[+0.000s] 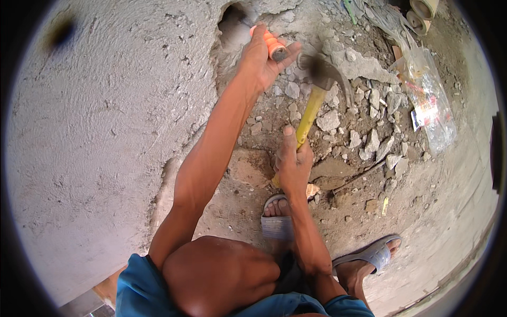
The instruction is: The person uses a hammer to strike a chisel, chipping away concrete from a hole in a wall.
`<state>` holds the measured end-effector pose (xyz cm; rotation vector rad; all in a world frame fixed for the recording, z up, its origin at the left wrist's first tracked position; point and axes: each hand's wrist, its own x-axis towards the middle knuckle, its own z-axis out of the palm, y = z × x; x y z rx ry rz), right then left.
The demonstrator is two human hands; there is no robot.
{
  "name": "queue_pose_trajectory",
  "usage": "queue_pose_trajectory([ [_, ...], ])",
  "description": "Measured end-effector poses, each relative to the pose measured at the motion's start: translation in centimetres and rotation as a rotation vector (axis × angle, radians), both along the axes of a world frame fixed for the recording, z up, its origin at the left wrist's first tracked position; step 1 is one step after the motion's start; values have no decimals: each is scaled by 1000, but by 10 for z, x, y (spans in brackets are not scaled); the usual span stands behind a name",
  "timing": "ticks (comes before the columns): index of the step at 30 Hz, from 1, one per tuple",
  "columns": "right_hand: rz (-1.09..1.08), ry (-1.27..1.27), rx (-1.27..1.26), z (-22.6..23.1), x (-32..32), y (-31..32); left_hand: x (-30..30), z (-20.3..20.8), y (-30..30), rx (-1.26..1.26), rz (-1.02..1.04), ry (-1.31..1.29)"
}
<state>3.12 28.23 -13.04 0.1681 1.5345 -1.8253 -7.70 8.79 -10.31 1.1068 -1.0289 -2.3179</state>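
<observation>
My left hand (pixel 259 66) holds a chisel with an orange ribbed grip (pixel 271 43), thumb along one side and the other fingers partly extended. Its dark struck end faces me, while its tip is hidden toward the broken-out hole (pixel 232 20) in the wall. In my right hand (pixel 294 168) is a claw hammer (pixel 310 116), gripped low on its yellow handle with the thumb along it. The dark hammer head is just right of the chisel's end, apart from it, with the curved claw pointing right. A dark smudge blurs part of the head.
Rough grey plaster wall (pixel 105 121) fills the left. Broken rubble (pixel 369 105) covers the ground right of the hammer, with a clear plastic bag (pixel 430 100) on it. Cardboard-like tubes (pixel 420 16) lie at the far right. My sandalled feet (pixel 277 211) stand close below my hands.
</observation>
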Motion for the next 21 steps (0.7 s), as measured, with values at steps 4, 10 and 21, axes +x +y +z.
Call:
queue_pose_trajectory([
  [4,-84,-215,-54,21,-3,32,24,1,30,-57,-32,-43],
  [10,-113,-221,-80,7,-4,59,65,9,1,-17,-117,75],
  [21,-46,-317,-160,3,-14,69,63,11,26,7,-95,22],
])
